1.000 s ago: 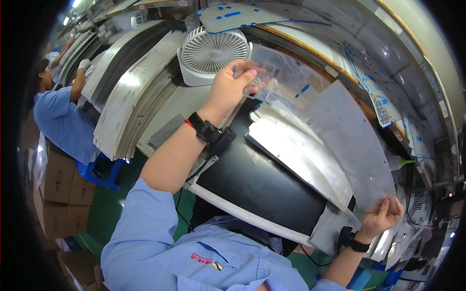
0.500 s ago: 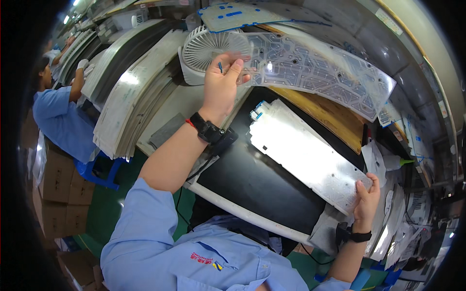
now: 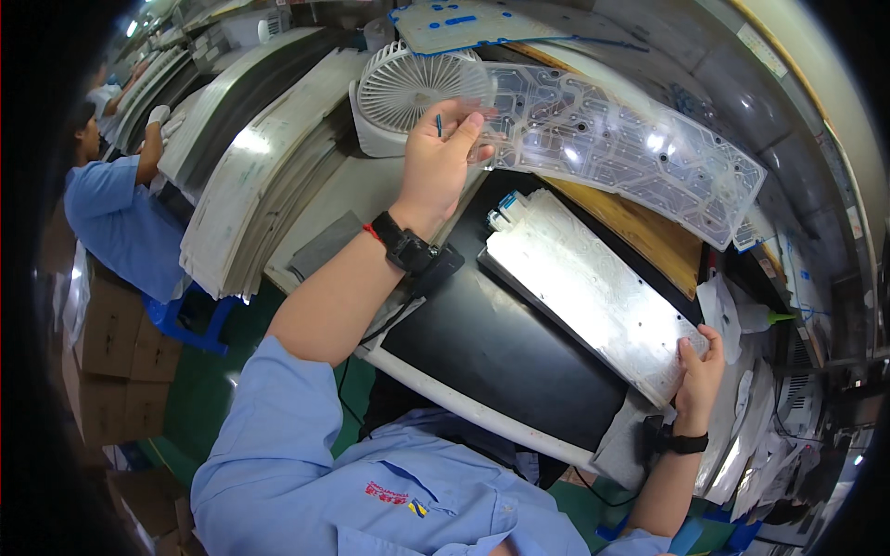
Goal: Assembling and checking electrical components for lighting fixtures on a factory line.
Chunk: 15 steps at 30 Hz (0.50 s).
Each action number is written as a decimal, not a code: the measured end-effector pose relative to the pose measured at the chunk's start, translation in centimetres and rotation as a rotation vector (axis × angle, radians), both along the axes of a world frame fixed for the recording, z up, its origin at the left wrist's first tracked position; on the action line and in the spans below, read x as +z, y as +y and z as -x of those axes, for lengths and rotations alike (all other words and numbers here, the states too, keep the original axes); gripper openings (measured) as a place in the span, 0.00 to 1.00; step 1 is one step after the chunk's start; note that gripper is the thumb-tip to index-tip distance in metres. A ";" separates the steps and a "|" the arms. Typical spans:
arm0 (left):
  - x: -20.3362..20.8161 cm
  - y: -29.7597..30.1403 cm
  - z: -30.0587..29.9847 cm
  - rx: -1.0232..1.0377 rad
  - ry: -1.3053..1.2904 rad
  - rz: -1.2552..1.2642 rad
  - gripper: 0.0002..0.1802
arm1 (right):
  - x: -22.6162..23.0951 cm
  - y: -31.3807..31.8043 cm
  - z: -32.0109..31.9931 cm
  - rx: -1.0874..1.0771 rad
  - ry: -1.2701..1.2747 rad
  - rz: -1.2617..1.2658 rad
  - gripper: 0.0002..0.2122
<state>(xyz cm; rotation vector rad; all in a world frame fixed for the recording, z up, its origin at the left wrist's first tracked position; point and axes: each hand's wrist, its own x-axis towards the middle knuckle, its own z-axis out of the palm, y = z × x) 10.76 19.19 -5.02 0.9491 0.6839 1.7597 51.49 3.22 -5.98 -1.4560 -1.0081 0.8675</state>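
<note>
Since the earlier frame, the loose end of the clear sheet (image 3: pixel 640 148) has been let down a little. Its near end is pinched by the left hand (image 3: pixel 439 159), with the rest stretched to that hand's right. The shiny plate (image 3: pixel 593 287), between the hands, is gripped at one end by the right hand (image 3: pixel 702 375). The sheet seems light, bendy and easily creased, best held by its edges; the plate seems stiff and slippery.

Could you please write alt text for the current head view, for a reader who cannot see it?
A person's left hand holds up a clear sheet patterned with circuit-like lines, while the right hand holds one end of a silvery plate over a black work surface. A white fan stands beyond the left hand; a co-worker in blue is at far left.
</note>
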 end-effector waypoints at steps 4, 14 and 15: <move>0.0 -0.1 0.0 -0.016 0.009 0.006 0.09 | 0.3 0.4 0.7 0.000 -0.136 0.000 0.17; 0.1 -0.2 0.0 -0.511 -0.100 0.130 0.16 | -1.7 0.9 -1.4 -0.011 -0.323 -0.057 0.17; 0.2 -0.2 0.0 -0.626 -0.109 0.164 0.18 | -1.8 0.9 -1.5 -0.010 -0.322 -0.056 0.17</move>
